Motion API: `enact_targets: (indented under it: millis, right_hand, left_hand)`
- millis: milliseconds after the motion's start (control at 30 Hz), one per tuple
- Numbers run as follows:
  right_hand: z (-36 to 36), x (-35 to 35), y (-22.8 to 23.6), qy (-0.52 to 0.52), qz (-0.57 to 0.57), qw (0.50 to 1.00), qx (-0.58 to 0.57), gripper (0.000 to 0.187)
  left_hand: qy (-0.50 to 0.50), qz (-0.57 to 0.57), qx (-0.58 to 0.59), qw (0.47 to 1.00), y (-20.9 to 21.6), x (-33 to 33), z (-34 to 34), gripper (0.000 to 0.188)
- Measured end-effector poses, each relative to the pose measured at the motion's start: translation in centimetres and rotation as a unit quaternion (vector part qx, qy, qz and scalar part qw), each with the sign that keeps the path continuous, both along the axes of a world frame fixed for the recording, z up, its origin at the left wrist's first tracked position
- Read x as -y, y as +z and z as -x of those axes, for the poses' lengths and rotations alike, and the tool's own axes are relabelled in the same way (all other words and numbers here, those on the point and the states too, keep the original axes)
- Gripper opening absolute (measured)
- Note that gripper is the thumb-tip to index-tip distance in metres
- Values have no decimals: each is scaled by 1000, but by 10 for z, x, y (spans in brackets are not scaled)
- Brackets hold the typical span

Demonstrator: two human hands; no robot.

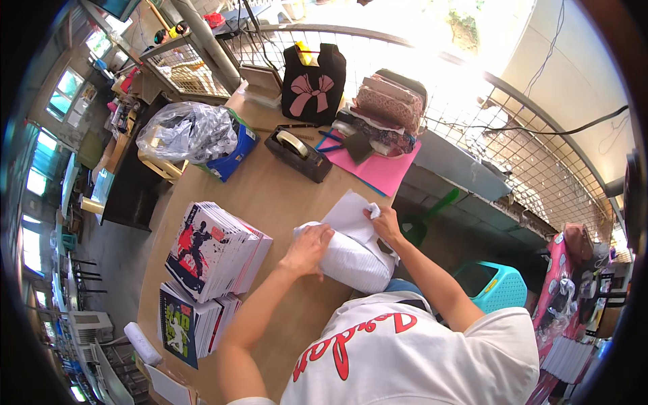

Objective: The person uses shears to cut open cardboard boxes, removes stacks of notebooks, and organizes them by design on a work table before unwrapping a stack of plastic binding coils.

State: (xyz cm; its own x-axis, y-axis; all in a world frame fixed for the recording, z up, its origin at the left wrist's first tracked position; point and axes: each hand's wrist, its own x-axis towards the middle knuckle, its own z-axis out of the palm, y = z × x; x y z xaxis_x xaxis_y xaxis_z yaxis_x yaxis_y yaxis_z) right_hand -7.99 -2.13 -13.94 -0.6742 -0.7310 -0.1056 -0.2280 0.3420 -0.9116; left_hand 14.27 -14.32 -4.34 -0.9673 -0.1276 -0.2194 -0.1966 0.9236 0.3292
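Note:
A white, finely striped bundle point(358, 263) lies at the table's near right edge, against my shirt. It looks like paper, but I cannot tell exactly what it is. My left hand point(305, 251) grips its left end, fingers over the top and thumb lower down. A loose white sheet point(351, 210) stands up from its far side. My right hand point(387, 226) pinches the sheet's crumpled right corner. Left of my left hand, a tall stack of notebooks point(209, 250) with a red and black cover stands behind a lower stack point(192, 324) with a dark, green-lettered cover.
A black tape dispenser point(300, 158) stands beyond the bundle, near a pink folder point(388, 169) under pouches. Farther back are a black bag point(314, 84) and a blue box point(233, 148) with clear plastic. A teal stool point(499, 287) stands right, below a wire-mesh railing point(540, 131).

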Motion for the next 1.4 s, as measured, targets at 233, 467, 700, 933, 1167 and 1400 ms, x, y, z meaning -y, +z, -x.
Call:
enact_targets:
  millis: [233,467,700,933,1167,1400]
  right_hand:
    - [1,9,26,2,-33,999,-29,24]
    - [73,-49,6,-121,-42,986,-104,17]
    - [112,-104,-25,-205,-106,959,-163,17]
    - [162,-163,-58,-268,-192,924,-193,23]
    - [307,-351,-20,-374,-268,798,-389,25]
    - [173,-195,63,-75,52,988,-127,44]
  left_hand:
    - [38,55,-26,997,5,-31,-15,92]
    - [136,133,-171,967,-22,-93,-47,56]
    - [194,118,-191,955,-33,-120,-64,59]
    - [232,96,-183,951,-38,-143,-80,53]
    - [361,75,-157,916,-20,-125,-108,62]
    - [414,110,-110,897,-13,-71,-70,80]
